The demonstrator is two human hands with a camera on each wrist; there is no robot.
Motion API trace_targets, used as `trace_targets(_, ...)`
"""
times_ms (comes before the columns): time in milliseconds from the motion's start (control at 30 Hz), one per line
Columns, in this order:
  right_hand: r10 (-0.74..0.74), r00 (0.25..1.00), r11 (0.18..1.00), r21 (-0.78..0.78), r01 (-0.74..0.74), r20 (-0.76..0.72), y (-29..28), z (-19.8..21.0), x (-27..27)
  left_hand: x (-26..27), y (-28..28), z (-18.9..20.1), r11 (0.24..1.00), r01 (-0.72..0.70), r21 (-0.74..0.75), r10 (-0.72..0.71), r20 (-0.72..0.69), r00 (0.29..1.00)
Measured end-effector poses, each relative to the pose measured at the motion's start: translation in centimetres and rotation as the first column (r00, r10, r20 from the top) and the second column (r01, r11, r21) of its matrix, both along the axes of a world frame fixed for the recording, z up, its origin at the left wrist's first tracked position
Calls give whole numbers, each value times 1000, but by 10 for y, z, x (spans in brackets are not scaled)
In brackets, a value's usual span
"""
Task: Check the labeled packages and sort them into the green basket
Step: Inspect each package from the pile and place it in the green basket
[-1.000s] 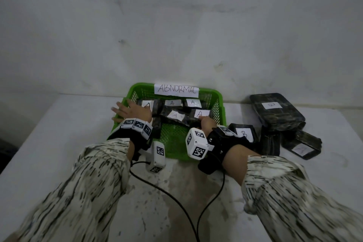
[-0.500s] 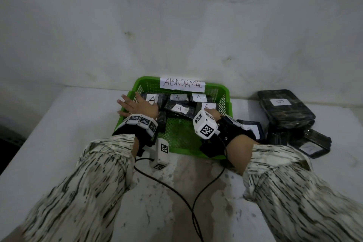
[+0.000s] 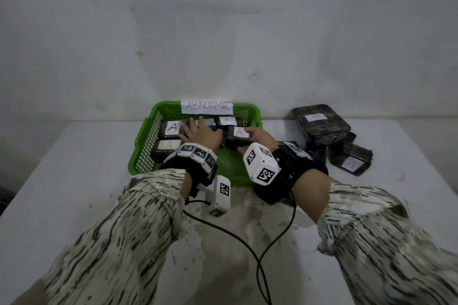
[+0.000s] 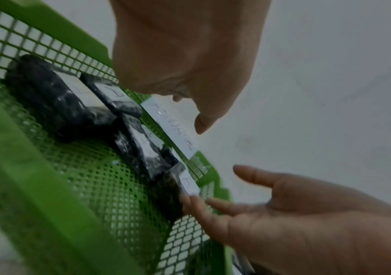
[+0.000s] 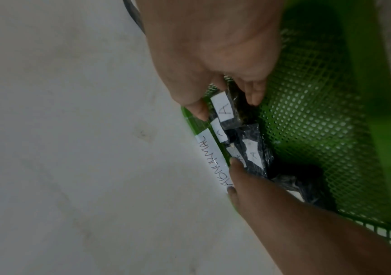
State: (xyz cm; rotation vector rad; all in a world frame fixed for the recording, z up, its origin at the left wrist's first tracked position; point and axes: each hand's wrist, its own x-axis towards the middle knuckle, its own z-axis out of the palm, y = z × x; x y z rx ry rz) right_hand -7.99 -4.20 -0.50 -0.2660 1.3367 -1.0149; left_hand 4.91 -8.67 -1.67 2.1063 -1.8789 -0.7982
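Note:
The green basket (image 3: 146,146) with the paper sign ABNORMAL (image 3: 207,107) holds several dark packages with white A labels, among them one at the back left (image 3: 171,129) and one at the front left (image 3: 167,146). My left hand (image 3: 200,132) lies flat over the middle packages with its fingers stretched out. At the basket's right side my right hand (image 3: 257,137) holds a package labelled A (image 3: 238,137) between thumb and fingers. The right wrist view shows that package (image 5: 225,109) between the digits, low in the basket (image 5: 319,130).
Right of the basket, more dark packages lie on the white table: a large one (image 3: 319,121) by the wall and a smaller one (image 3: 352,158) nearer me. Two black cables (image 3: 235,242) run across the table in front. The wall stands right behind the basket.
My left hand has left the basket's left rim and now lies over the middle packages. My right hand stays on the package at the right side. The front-left package has come into sight.

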Motion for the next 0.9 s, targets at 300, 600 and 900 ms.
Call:
trace_targets(300,-384,859,921,-201,333,-339,40,-15,-100,-90,50,-28,968,218,124,-181,-255,950)
trace_targets(600,95,-55,954,75,291,-994,69,-60,-181,-115,49,-61,975,144,168,-39,-507,861)
trace_targets(900,312,-83,949,307,69,-947,68,-71,-211,-110,41,-68,972,204,114,-124,-488,864)
